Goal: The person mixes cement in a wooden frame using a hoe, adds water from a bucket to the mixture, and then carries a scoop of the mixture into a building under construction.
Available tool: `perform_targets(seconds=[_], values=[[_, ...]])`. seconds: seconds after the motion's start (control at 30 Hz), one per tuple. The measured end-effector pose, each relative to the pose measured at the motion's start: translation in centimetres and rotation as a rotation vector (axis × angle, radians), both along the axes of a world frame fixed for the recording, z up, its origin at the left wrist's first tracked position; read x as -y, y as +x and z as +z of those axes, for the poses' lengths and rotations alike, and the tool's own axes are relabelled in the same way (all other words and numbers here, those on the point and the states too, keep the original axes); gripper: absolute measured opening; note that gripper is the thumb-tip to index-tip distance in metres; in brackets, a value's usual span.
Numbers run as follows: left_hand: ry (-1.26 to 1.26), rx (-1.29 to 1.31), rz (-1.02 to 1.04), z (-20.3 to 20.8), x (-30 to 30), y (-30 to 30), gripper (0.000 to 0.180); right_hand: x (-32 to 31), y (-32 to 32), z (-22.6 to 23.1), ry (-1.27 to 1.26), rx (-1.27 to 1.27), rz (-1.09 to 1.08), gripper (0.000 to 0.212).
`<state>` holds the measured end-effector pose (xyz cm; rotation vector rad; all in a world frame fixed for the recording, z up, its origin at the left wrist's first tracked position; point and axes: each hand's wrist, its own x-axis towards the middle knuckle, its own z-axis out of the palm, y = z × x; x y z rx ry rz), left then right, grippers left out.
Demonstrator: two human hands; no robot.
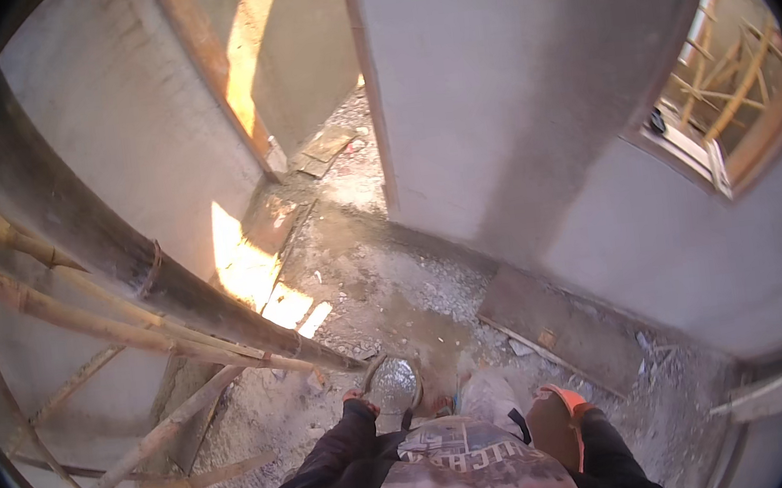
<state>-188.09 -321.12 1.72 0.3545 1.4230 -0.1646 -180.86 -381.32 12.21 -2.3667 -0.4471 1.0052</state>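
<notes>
My left hand (360,402) is closed at the left edge of a round, dark-rimmed bucket (416,386), low in the middle of the view. Something grey and shiny shows inside the bucket. On the other side, my right arm reaches to a brown object with a bright orange edge (559,396); I cannot make out what kind of thing it is. The fingers of the right hand are not distinguishable there. Just beyond the bucket is the lower end of a thick, dark bamboo pole (266,328).
Lighter bamboo poles (84,319) form a crossed scaffold at the left. Rubble and dust cover the floor (395,286). A flat board (562,326) lies along the right wall (530,115), which has a window opening (727,85). A doorway (333,145) stands ahead.
</notes>
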Motion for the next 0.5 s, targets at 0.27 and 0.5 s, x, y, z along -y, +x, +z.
perform_targets(seconds=[0.27,0.5], values=[[0.077,0.038,0.135,3.3,-3.5,19.8,0.033,-5.5,23.9,-3.6,0.231,-0.204,0.136,0.076],[0.041,-0.028,0.396,0.8,-12.8,28.2,0.041,-18.9,42.3,-1.5,0.202,-0.233,0.135,0.065]])
